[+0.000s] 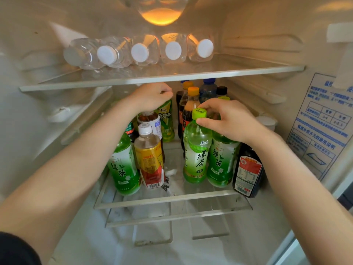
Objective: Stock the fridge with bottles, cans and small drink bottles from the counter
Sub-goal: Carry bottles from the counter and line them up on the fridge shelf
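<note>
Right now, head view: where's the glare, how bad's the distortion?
Head view: the fridge lamp blows out top centre, glowing through the water bottles; wide-angle stretches both forearms; the green tea bottle in the right hand and iced green tea bottle under the left hand read sharp; wall sticker is soft.

five water bottles (139, 52) are lying side by side on the upper shelf (133, 81); on the lower shelf (172, 198), a left cluster (149, 155) and a right cluster (196, 159) are standing apart.
</note>
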Tool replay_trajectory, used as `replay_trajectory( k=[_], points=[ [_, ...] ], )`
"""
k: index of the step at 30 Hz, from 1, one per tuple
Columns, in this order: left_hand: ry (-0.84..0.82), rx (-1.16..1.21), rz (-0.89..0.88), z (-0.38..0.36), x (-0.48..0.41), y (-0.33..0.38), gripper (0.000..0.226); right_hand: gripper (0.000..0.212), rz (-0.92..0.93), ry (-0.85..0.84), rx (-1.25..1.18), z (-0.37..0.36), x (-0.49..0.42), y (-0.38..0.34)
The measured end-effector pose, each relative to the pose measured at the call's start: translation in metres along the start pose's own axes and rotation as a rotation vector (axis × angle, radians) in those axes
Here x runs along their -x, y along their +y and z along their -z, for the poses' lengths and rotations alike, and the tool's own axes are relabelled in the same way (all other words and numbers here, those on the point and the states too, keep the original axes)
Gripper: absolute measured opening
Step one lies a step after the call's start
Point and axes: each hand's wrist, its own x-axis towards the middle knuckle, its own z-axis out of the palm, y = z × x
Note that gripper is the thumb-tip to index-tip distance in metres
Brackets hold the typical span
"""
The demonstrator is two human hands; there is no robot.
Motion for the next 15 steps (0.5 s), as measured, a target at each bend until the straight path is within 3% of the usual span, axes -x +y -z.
replay_trajectory(
  k=[7, 15],
  points=[
    [-0.018, -0.058, 0.175, 0.018, 0.006, -0.034, 0.03, 0.043, -0.001, 0.066, 0.078, -0.009, -0.006, -0.005],
    [0.042, -0.023, 0.175, 0.013, 0.003, -0.037, 0.02, 0.046, 0.065, 0.097, 0.102, -0.006, 0.002, -0.002]
  ],
)
